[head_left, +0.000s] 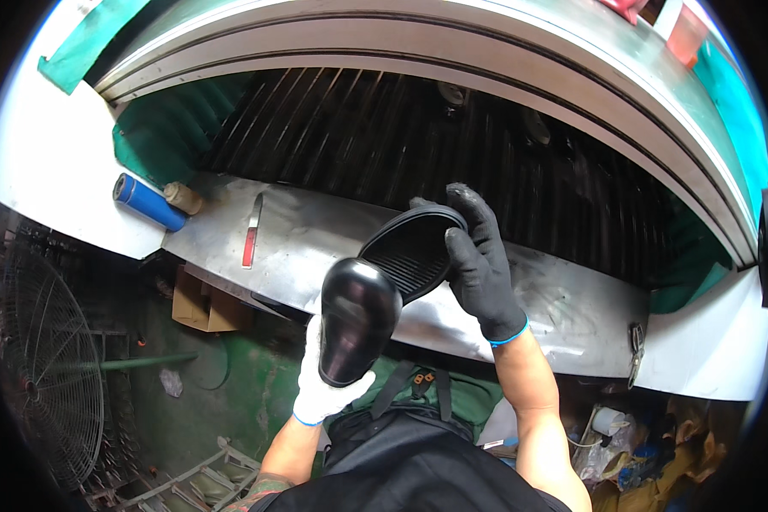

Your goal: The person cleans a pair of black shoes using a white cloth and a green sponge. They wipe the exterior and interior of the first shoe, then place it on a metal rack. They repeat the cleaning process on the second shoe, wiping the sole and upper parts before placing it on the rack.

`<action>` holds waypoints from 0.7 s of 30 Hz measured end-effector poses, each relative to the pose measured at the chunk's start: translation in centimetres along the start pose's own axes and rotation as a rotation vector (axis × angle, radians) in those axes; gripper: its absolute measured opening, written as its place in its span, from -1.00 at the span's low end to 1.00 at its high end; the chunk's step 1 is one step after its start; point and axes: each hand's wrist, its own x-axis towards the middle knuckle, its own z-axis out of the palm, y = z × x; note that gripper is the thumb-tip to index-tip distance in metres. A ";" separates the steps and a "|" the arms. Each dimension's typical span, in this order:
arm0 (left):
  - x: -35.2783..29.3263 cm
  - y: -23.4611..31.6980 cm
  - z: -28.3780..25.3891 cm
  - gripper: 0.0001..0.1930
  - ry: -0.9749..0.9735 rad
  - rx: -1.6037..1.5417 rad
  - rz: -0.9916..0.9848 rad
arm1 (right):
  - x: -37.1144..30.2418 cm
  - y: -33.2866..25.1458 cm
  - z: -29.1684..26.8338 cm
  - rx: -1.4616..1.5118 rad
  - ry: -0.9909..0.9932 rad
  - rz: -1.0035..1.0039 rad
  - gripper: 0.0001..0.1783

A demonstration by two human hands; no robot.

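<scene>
By the metal ledge (pixel 307 226), left fingers (pixel 312 343) clasp a black form (pixel 358 311) while right fingers (pixel 478 218) pinch a ridged sole (pixel 414 252).

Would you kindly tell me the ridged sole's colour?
The ridged sole is black, best seen in the head view.

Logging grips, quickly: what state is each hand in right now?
Left hand: closed around the near end of a glossy black shoe-shaped form.
Right hand: holding a ridged black sole by its rim.
</scene>
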 end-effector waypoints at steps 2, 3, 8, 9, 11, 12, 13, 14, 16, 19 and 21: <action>-0.1 0.7 0.5 0.13 0.017 0.240 0.095 | -0.8 0.7 -0.2 0.023 -0.028 -0.077 -0.51; 0.1 1.4 0.7 0.05 0.023 0.361 0.146 | -0.8 0.8 -0.7 -0.018 -0.130 -0.167 -0.46; 0.1 1.4 1.3 0.14 -0.034 0.335 0.111 | -1.7 -1.3 -1.1 -0.001 -0.242 -0.050 -0.22; 0.0 1.4 1.2 0.19 -0.056 0.318 0.092 | -1.7 -1.0 -1.1 -0.011 -0.260 -0.096 -0.16; 0.1 1.3 1.2 0.23 -0.086 0.263 0.067 | -1.8 -0.6 -1.1 -0.022 -0.269 -0.145 0.02; 0.2 1.3 1.1 0.23 -0.096 0.229 0.060 | -1.7 -0.5 -1.1 -0.042 -0.282 -0.150 0.02; 0.3 1.4 1.1 0.20 -0.095 0.156 0.014 | -1.5 -0.4 -1.1 -0.062 -0.297 -0.154 0.01; 0.5 1.4 1.0 0.17 -0.092 0.082 -0.032 | -1.3 -0.4 -1.0 -0.083 -0.312 -0.157 0.01; 0.2 1.0 0.3 0.12 -0.155 -0.186 -0.152 | -1.3 -0.3 -1.1 -0.119 -0.191 -0.090 -0.04; 0.0 0.0 0.0 0.14 -0.297 -0.832 -0.405 | -0.1 0.9 -1.5 -0.076 0.061 0.022 -0.33; 0.3 0.2 0.1 0.15 -0.331 -1.188 -0.602 | 0.5 1.5 -2.5 -0.080 0.205 0.096 -0.43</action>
